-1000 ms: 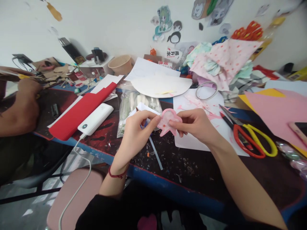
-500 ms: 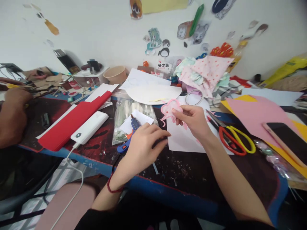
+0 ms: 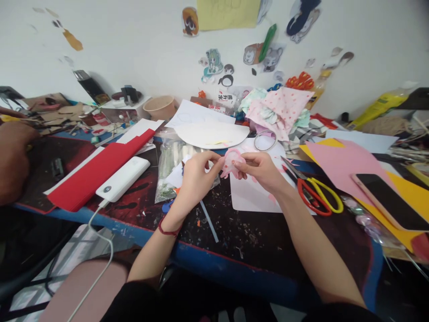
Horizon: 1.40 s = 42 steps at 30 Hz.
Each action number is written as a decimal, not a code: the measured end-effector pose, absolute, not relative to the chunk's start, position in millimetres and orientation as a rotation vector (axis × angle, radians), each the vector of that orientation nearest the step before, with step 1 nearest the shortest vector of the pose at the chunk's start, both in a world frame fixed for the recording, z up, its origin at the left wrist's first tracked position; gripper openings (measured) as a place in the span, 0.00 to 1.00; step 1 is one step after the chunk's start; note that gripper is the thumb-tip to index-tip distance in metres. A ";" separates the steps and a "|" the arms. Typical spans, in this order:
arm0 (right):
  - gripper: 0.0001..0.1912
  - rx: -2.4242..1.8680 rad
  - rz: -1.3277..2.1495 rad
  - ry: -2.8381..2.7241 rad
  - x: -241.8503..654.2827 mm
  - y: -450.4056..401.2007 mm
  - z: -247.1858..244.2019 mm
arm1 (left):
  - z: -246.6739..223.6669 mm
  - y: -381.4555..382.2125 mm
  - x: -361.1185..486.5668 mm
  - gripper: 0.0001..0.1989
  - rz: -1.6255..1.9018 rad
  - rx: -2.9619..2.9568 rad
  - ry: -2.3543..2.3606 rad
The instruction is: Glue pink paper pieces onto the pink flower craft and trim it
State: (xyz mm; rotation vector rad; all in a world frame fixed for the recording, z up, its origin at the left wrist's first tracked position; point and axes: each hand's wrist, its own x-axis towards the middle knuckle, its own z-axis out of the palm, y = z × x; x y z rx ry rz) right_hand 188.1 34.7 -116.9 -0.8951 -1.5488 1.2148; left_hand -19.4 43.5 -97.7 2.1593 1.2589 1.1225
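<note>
A small pink cut-out [image 3: 232, 162] with reddish spots is held up over the middle of the table. My right hand [image 3: 259, 169] pinches its right side between thumb and fingers. At its left edge, my left hand [image 3: 203, 172] has thumb and fingertips closed on it. White sheets [image 3: 254, 197] with pink scraps lie below and right of the cut-out. Behind my left hand, a clear bag [image 3: 164, 179] of pale items and a blue glue gun [image 3: 167, 205] are partly hidden. A translucent stick [image 3: 209, 221] lies near the front edge.
Red-and-yellow-handled scissors [image 3: 315, 194] lie right of the sheets. A phone [image 3: 390, 201] rests on pink and yellow paper farther right. To the left are a white power bank [image 3: 124, 179] with a cable and red folded paper [image 3: 100, 172]. Another person's arm [image 3: 15, 161] is at the far left.
My left hand has moved up and right and now grips the pink cut-out's left side. My right hand still holds it, slightly farther left. The view has shifted a little.
</note>
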 end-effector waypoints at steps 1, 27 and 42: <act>0.13 -0.877 1.232 -1.551 188.1 34.8 -116.9 | -97.7 42.2 -19.7 0.09 1.147 2.135 1.251; 0.15 -0.929 1.212 -1.554 180.4 25.2 -112.1 | -93.1 29.8 -27.8 0.13 1.236 1.923 1.194; 0.16 -0.842 1.147 -1.436 179.3 27.3 -115.4 | -97.9 5.1 -17.7 0.07 1.012 1.924 1.173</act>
